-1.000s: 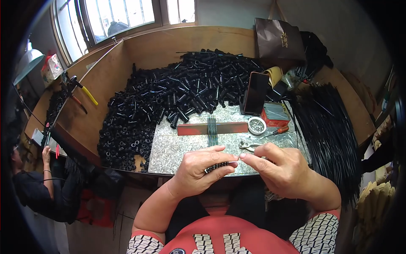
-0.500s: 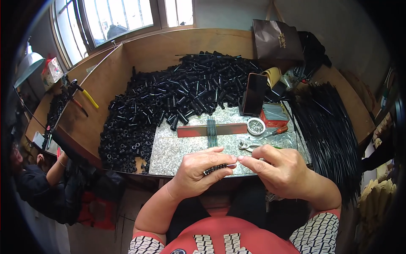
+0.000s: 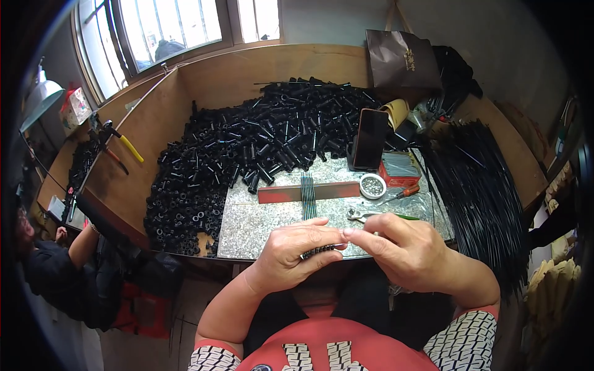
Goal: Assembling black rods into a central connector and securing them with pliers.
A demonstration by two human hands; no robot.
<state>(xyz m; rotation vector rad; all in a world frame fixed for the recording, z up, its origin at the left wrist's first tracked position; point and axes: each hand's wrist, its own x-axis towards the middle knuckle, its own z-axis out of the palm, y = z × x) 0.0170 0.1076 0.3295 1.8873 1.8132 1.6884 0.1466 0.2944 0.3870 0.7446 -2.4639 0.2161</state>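
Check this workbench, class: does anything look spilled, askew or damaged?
Some black tubular parts from the jumbled heap lie on the back left of the flat, speckled grey board, looking slightly spilled; nothing else clearly stands out.

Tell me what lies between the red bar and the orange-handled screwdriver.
In the head view, a round white dish holding small pieces sits between the right end of the red bar and the screwdriver.

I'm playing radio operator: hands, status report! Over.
Left hand gripping thin rods. Right hand up close, grip unclear. Pliers lying just beyond right hand.
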